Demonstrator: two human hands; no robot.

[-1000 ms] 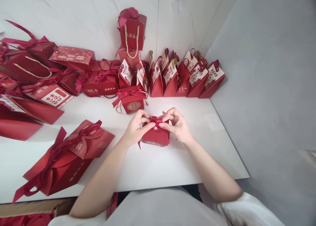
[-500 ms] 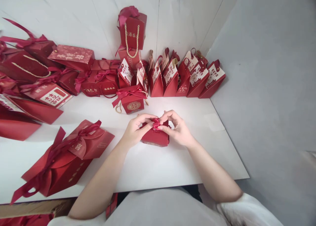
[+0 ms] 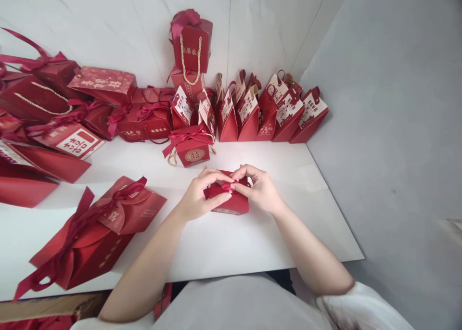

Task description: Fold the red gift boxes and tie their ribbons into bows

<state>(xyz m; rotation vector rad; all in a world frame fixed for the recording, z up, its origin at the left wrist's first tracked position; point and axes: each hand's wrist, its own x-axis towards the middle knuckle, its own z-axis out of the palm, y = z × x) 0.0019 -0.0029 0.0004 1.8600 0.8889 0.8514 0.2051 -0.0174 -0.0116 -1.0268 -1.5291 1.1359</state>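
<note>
A small red gift box (image 3: 231,205) sits on the white table in front of me. On its top is a dark pink ribbon (image 3: 226,187), bunched into a bow or knot. My left hand (image 3: 202,193) reaches over the box's left side, with thumb and fingers closed about the ribbon. From the right, my right hand (image 3: 260,189) pinches the ribbon between thumb and forefinger. The fingers partly hide the ribbon and the box top. Just behind stands a red box with a ribbon bow and rope handle (image 3: 197,155).
Two larger ribboned gift boxes (image 3: 97,234) lie at the left front. A heap of red boxes (image 3: 39,94) fills the back left. Along the wall runs a row of triangular red boxes (image 3: 245,120). A cardboard carton (image 3: 54,307) stands below the table's left edge.
Both hands stay at the ribbon, with fingers slightly shifted. The left thumb has moved lower, and the right hand sits a little lower. The view has shifted slightly.
</note>
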